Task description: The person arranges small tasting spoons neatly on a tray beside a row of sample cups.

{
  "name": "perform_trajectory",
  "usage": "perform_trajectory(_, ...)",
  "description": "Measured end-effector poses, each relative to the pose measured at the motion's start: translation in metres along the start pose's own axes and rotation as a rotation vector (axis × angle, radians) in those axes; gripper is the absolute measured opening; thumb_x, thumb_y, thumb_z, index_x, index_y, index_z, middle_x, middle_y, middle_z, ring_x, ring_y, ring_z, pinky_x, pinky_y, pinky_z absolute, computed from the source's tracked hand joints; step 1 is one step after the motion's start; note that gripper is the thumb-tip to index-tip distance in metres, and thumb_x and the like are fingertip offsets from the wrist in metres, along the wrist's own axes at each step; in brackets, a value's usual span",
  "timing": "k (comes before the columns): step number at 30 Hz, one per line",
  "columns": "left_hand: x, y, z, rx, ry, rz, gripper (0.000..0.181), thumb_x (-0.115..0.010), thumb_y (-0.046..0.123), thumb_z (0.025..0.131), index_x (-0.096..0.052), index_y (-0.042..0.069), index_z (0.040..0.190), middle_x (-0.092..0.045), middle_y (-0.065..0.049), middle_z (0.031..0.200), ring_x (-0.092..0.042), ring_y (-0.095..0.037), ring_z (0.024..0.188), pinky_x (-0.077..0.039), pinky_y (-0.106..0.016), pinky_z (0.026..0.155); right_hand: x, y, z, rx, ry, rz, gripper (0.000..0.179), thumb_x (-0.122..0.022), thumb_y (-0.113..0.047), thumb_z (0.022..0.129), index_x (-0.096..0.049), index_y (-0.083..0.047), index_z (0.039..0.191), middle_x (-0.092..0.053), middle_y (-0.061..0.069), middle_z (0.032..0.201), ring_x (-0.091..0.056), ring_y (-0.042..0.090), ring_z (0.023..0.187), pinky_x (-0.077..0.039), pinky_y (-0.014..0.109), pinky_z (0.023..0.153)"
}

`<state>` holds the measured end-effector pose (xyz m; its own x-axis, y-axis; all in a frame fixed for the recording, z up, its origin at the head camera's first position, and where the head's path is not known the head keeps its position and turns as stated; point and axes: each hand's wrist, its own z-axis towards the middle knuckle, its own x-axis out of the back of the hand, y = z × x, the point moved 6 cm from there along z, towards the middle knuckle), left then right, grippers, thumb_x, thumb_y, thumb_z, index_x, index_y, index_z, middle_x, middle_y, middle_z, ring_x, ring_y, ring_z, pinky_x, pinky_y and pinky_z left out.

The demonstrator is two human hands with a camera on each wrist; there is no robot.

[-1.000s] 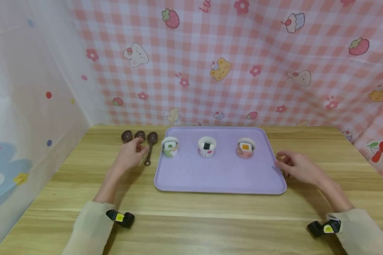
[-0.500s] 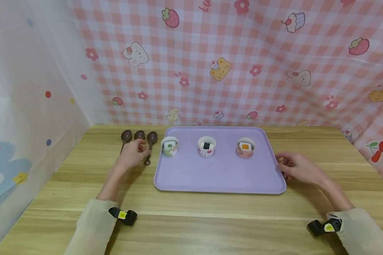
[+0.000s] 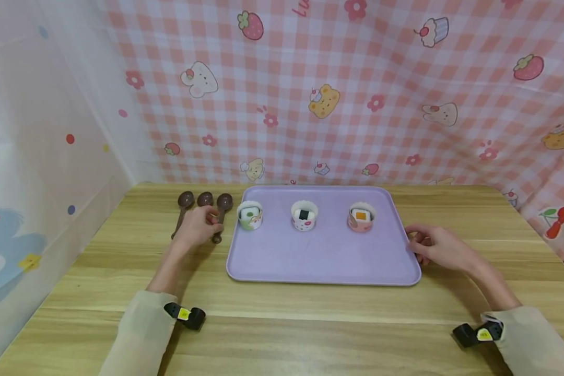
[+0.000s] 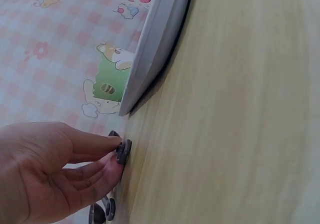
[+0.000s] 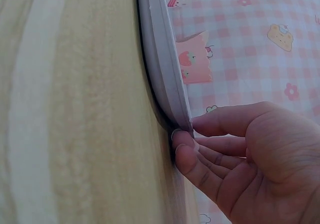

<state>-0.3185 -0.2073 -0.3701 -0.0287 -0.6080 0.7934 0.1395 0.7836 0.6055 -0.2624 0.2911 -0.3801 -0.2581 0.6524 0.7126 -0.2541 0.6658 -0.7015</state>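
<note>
I have the left hand [image 3: 197, 228] at the row of three dark brown measuring spoons, its thumb and fingertips nearly closed together, pinching the handle of the spoon nearest the tray [image 3: 224, 201]. The left wrist view shows me the handle's end [image 4: 124, 151] between thumb and fingers; I cannot tell whether that spoon is clear of the wood. The middle spoon [image 3: 205, 198] has its handle hidden behind the hand, and the outer spoon [image 3: 186, 199] lies at the far left of the row, its bowl pointing away from me.

The right hand [image 3: 439, 246] grips the right edge of the lilac tray [image 3: 324, 261]. On the right wrist view I see the thumb at the rim's upper edge and curled fingertips at the underside, with little gap between.

On the tray, three paper cups stand in a row toward the back: a green one [image 3: 251, 224] near the left edge, a white patterned one [image 3: 303, 225] in the middle, and a pink one [image 3: 360, 226] to the right. Each holds a small white toy-like food piece, topped green, black and orange in turn. The tray rests on a wood-grain table [image 3: 282, 329], before a pink checked cloth [image 3: 286, 141].
</note>
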Motion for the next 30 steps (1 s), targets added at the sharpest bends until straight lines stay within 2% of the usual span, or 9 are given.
perform_trajectory(5, -0.0008, -0.0018, 0.0008, 0.024, -0.011, -0.007, 0.039, -0.072, 0.006, 0.090, -0.061, -0.012, 0.122, -0.071, -0.019, 0.096, -0.067, -0.031, 0.089, -0.054, -0.044, 0.083, -0.0003, 0.0002, 0.0004, 0.004, -0.005, 0.009, 0.038, -0.061, -0.001, 0.096, -0.053, 0.016, 0.128, -0.062, 0.006, 0.082, -0.059, 0.012, 0.062, -0.053, 0.029, 0.054)
perform_trajectory(17, -0.0012, -0.0015, -0.0006, 0.054, -0.011, -0.025, 0.040, -0.074, 0.008, 0.089, -0.062, -0.010, 0.123, -0.072, -0.022, 0.098, -0.067, -0.036, 0.093, -0.053, -0.046, 0.086, -0.0003, -0.0009, -0.0003, 0.000, -0.002, 0.003, 0.038, -0.062, -0.001, 0.096, -0.052, 0.016, 0.129, -0.061, 0.006, 0.082, -0.059, 0.012, 0.061, -0.052, 0.028, 0.054)
perform_trajectory(25, 0.0009, -0.0051, -0.0011, 0.075, -0.011, -0.085, 0.037, -0.074, 0.007, 0.089, -0.062, -0.010, 0.121, -0.071, -0.021, 0.094, -0.067, -0.023, 0.076, -0.051, -0.027, 0.062, -0.0006, -0.0010, -0.0002, 0.003, -0.002, 0.010, 0.038, -0.062, 0.000, 0.096, -0.052, 0.016, 0.129, -0.061, 0.006, 0.082, -0.058, 0.012, 0.061, -0.052, 0.028, 0.054)
perform_trajectory(30, 0.0032, -0.0072, -0.0009, 0.096, 0.001, -0.116, 0.038, -0.074, 0.007, 0.090, -0.061, -0.009, 0.122, -0.071, -0.021, 0.094, -0.066, -0.015, 0.068, -0.049, -0.024, 0.058, -0.0007, 0.0006, 0.0002, 0.005, -0.003, 0.011, 0.038, -0.062, 0.000, 0.096, -0.052, 0.016, 0.129, -0.061, 0.006, 0.082, -0.059, 0.011, 0.062, -0.053, 0.028, 0.054)
